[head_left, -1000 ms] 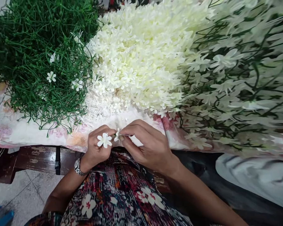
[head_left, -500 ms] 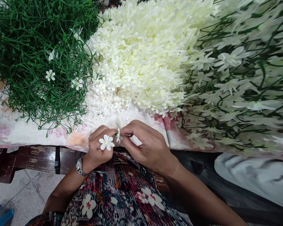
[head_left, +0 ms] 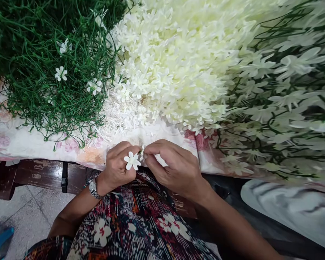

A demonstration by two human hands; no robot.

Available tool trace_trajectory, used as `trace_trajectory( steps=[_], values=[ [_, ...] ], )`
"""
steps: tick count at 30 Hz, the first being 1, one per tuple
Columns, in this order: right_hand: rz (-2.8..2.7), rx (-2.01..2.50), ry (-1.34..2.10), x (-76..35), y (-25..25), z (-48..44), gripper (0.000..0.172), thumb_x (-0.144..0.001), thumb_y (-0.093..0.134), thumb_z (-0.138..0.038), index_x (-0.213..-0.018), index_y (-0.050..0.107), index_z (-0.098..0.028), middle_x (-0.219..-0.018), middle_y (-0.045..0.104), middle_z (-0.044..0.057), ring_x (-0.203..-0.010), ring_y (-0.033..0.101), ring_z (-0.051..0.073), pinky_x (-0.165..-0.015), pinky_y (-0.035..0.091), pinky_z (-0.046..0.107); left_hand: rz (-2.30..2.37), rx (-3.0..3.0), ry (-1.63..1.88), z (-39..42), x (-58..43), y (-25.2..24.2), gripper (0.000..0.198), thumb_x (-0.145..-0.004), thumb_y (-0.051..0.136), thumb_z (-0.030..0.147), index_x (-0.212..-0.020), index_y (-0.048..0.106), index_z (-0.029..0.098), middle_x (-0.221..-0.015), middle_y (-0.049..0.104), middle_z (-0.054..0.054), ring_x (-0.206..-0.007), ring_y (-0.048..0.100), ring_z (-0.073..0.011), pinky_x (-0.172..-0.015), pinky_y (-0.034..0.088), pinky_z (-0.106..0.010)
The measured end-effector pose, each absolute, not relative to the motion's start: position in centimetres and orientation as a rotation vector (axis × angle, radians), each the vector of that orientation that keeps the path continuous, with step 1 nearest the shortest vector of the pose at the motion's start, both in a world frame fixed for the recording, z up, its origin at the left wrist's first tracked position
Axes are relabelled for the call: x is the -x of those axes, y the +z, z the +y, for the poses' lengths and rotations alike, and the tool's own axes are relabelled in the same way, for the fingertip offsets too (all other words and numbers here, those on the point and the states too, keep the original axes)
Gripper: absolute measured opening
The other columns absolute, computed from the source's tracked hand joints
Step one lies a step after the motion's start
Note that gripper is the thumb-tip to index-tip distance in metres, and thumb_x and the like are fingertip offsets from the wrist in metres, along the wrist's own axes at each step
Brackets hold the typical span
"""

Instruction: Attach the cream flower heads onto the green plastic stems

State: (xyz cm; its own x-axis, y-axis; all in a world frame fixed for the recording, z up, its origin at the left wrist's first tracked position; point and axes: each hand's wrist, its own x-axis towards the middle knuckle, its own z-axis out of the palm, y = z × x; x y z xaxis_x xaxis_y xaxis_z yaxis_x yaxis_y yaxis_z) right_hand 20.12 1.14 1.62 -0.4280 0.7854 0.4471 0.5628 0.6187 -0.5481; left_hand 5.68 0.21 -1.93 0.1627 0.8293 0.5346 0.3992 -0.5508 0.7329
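Note:
My left hand (head_left: 117, 162), with a watch on the wrist, is closed on an artificial flower stem mostly hidden in the fingers. One open white flower (head_left: 132, 161) of that stem shows in front of the knuckles. A second small white flower (head_left: 142, 153), seen edge-on, sits between the fingertips of both hands. Thumb and forefinger of my right hand (head_left: 176, 166) pinch at this second flower from the right. Whatever else lies in that pinch is too small to make out.
Green plastic stems (head_left: 54, 72) are heaped at the left, loose white petal pieces (head_left: 176, 65) in the middle. Thin white stamens (head_left: 119, 119) lie between these heaps. Finished-looking white flower sprays (head_left: 284, 101) pile up at the right. A floral cloth (head_left: 92, 155) covers the table.
The heaps and both hands have shifted in view as the head moved. The thin white piece that stuck out behind my right fingertips no longer shows. My left hand keeps its hold.

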Motion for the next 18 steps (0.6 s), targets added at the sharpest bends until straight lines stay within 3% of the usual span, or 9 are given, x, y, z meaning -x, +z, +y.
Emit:
trace_trajectory(
  steps=[10,18],
  values=[
    [-2.227,1.081,0.406,-20.23,1.3,1.06,0.012,-0.076,0.044,-0.005,-0.078,0.049,-0.016,-0.065,0.055,0.002,-0.063,0.052,0.01,-0.057,0.045,0.022,1.189,-2.059,1.299,0.29,-5.74,-2.01,0.018,-0.061,0.04,0.0,-0.067,0.049,0.015,-0.055,0.041,0.001,-0.051,0.037,-0.0098,-0.045,0.03,-0.023],
    [-2.328,1.091,0.343,-20.59,1.3,1.03,0.011,-0.077,0.044,-0.006,-0.081,0.048,-0.016,-0.068,0.055,0.003,-0.066,0.052,0.011,-0.06,0.046,0.024,1.163,-2.123,1.272,0.39,-5.86,-2.06,0.014,-0.07,0.038,0.009,-0.07,0.05,0.016,-0.054,0.037,0.001,-0.05,0.036,-0.0109,-0.045,0.029,-0.024]
  ],
)
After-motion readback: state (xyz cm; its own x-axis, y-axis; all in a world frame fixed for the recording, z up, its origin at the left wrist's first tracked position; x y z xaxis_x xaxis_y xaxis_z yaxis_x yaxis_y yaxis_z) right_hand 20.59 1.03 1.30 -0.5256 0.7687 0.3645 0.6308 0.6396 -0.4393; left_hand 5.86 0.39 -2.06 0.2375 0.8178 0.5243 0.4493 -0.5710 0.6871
